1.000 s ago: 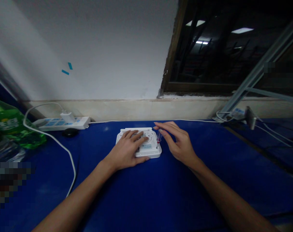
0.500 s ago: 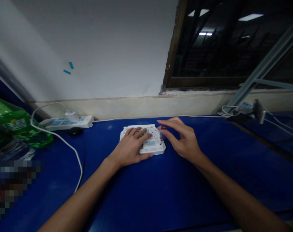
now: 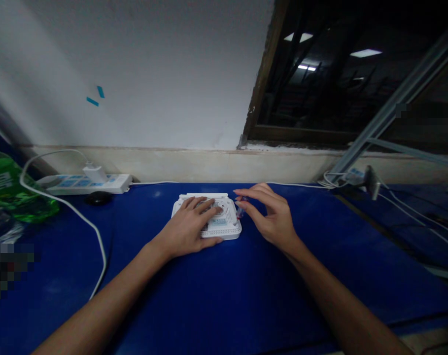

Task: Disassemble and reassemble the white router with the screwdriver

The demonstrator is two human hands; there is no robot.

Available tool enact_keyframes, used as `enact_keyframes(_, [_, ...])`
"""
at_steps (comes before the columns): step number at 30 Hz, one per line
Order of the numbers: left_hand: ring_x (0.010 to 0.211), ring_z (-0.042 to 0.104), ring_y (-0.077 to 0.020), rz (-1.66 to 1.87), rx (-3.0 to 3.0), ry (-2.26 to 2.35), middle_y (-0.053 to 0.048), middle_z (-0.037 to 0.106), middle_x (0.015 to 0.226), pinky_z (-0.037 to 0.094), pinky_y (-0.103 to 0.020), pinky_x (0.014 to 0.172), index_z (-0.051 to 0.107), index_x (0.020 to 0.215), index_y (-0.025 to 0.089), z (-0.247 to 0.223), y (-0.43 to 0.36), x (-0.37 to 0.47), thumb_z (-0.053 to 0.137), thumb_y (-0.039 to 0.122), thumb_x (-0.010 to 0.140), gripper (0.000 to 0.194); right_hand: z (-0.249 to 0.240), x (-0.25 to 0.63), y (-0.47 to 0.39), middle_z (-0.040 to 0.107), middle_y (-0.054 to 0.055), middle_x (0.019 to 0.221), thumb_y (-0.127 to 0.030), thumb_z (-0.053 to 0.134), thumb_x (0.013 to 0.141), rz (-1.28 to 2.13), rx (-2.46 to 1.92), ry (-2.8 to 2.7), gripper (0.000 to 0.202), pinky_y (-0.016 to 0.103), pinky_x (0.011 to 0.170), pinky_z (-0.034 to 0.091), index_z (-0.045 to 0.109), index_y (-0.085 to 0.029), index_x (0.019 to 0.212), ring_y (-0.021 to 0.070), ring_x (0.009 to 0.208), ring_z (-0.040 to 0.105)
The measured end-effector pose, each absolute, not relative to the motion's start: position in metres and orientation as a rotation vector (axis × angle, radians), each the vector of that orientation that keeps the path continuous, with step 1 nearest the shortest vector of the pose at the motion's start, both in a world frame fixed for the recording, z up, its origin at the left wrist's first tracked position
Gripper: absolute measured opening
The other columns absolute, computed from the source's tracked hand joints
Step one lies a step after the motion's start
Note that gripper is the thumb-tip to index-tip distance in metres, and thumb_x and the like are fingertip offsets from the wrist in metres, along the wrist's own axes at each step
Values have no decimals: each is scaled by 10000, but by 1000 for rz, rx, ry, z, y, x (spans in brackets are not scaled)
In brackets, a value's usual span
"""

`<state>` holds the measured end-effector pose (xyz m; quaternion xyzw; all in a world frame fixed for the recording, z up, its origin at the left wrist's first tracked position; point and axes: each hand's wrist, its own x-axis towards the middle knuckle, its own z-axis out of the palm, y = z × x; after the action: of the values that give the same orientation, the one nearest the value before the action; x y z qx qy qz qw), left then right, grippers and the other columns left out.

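A white router point(image 3: 229, 230) with a perforated face and a pale label lies flat on the blue table. My left hand point(image 3: 189, 224) rests across its left part, fingers spread and lying flat on it, thumb along the front edge. At the router's right side, my right hand point(image 3: 273, 212) pinches a small screwdriver point(image 3: 240, 213) with a translucent purplish handle between thumb and fingers. The screwdriver stands tilted, its tip down at the router's right front corner. Whether the tip sits in a screw is too small to make out.
A white power strip point(image 3: 116, 185) with a plugged-in charger point(image 3: 94, 172) stands by the wall, a black mouse-like object point(image 3: 99, 198) before it. A white cable point(image 3: 98, 236) curves across the left. Green bottles point(image 3: 27, 197) stand far left; a phone on a holder point(image 3: 372, 182) is at right.
The whole view has shifted a little, so things appear farther left. My left hand stays on the router; my right fingers still pinch the screwdriver at the same corner, their pose slightly altered.
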<state>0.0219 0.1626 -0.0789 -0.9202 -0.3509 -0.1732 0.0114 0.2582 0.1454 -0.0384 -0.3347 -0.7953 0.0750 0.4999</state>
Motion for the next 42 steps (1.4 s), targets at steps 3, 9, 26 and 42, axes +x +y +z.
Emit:
enact_keyframes(3, [1376, 397, -369, -549, -2873, -1094, -136, 469, 1490, 295, -549, 1143, 488, 1418, 233, -80, 163, 22, 628, 635, 859, 702, -38, 260, 146, 695, 43, 871, -272, 693, 889, 75, -855, -1921, 196, 400, 776, 499, 753, -277, 1076, 218, 850, 610])
enact_keyframes(9, [1376, 396, -374, -543, -2868, -1111, -136, 472, 1489, 291, -554, 1144, 493, 1414, 228, -78, 162, 23, 622, 647, 855, 710, -34, 260, 142, 717, 50, 1165, -168, 506, 980, 188, -792, -2044, 384, 463, 949, 479, 623, -296, 1322, 239, 1081, 605])
enact_keyframes(26, [1396, 379, -370, -494, -2886, -1130, -148, 440, 1513, 274, -554, 1161, 458, 1446, 217, -78, 163, 23, 620, 646, 859, 745, -36, 263, 145, 718, 61, 1075, -195, 580, 957, 292, -769, -2022, 285, 407, 908, 499, 660, -251, 1225, 219, 1016, 624])
enact_keyframes(42, [1377, 405, -362, -528, -2856, -1101, -147, 445, 1505, 301, -560, 1144, 466, 1428, 229, -81, 163, 24, 597, 639, 879, 698, -41, 259, 147, 678, 58, 964, -239, 611, 950, 184, -791, -2075, 271, 363, 807, 498, 676, -230, 1212, 195, 874, 598])
